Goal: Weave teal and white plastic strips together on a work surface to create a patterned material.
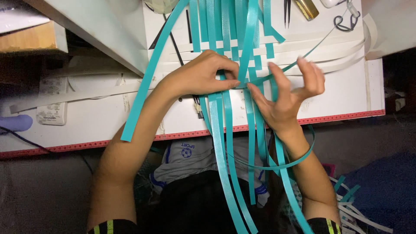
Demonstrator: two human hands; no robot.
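Several long teal plastic strips [225, 130] run from the white board [338, 95] down over its red-trimmed front edge. They are interlaced with white strips [303, 47] lying crosswise, which makes a small woven patch [242, 50]. My left hand [203, 73] pinches a thin teal strip at the lower edge of the weave. My right hand [288, 93] has its fingers spread and touches the same thin crosswise teal strip [299, 58], which curves up to the right and loops below my wrist.
A white remote control [52, 99] lies at the left. Black tweezers [287, 13], a brass-coloured object [307, 8] and a black cord [342, 24] sit at the board's far edge. Loose teal and white strips [351, 208] lie on the floor at lower right.
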